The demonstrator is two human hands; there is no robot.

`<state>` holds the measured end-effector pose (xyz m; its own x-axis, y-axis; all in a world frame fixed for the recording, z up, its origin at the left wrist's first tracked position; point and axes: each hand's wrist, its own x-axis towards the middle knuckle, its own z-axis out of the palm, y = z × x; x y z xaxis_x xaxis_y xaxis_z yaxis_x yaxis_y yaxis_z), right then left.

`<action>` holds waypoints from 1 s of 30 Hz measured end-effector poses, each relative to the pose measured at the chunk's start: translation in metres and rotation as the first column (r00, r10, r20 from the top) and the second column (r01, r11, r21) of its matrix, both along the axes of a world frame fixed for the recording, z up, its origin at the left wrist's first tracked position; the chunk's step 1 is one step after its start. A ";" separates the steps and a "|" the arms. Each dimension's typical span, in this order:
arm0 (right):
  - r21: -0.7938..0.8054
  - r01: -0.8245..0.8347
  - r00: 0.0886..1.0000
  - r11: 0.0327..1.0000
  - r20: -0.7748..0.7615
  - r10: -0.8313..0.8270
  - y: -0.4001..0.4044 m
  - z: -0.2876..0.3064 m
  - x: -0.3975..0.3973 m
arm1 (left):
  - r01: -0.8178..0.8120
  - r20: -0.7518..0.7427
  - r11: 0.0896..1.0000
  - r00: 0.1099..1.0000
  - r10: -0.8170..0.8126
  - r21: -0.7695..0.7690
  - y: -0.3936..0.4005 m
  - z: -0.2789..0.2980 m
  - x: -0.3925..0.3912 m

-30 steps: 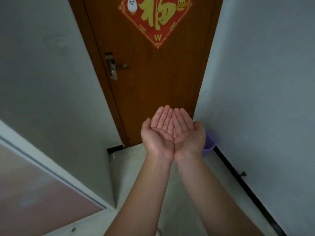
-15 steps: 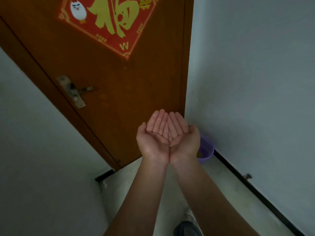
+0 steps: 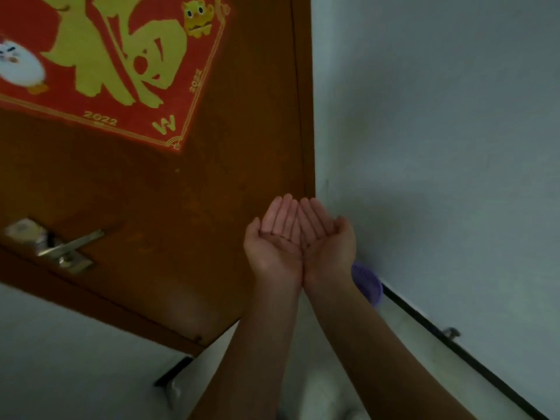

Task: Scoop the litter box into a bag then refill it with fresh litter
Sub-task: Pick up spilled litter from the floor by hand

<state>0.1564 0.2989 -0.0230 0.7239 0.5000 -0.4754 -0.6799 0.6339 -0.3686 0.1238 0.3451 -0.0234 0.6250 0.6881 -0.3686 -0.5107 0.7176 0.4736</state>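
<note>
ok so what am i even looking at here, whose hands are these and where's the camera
The camera sits on a person's head and looks forward and down, so the two bare arms reaching up from the bottom are that person's own. The left hand and right hand are held side by side, palms up, fingers relaxed, holding nothing. Behind them is a brown wooden door with a metal handle and a red paper decoration. A white wall stands to the right. A purple container sits low by that wall, partly hidden behind the right wrist. No litter box, bag or scoop shows.
</note>
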 end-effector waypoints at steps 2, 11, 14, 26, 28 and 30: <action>-0.015 0.064 0.998 0.998 0.006 -0.063 0.012 -0.004 0.023 | 0.050 -0.004 0.999 0.999 -0.050 -0.008 0.013 -0.005 0.026; -0.021 0.413 0.911 0.910 0.007 -0.413 0.076 0.004 0.120 | 0.401 0.040 0.914 0.916 -0.399 -0.063 0.085 -0.009 0.146; -0.016 0.514 0.858 0.858 0.006 -0.514 0.087 0.004 0.147 | 0.499 0.054 0.864 0.867 -0.496 -0.069 0.098 -0.012 0.180; -0.021 0.705 0.709 0.709 0.004 -0.705 0.050 -0.001 0.191 | 0.694 0.045 0.717 0.720 -0.693 -0.068 0.059 -0.014 0.235; -0.004 0.706 0.708 0.708 0.007 -0.706 0.043 -0.001 0.197 | 0.704 0.040 0.709 0.710 -0.703 -0.051 0.053 -0.011 0.241; 0.008 0.708 0.707 0.707 0.006 -0.708 0.037 -0.002 0.203 | 0.706 0.034 0.707 0.708 -0.705 -0.038 0.049 -0.010 0.247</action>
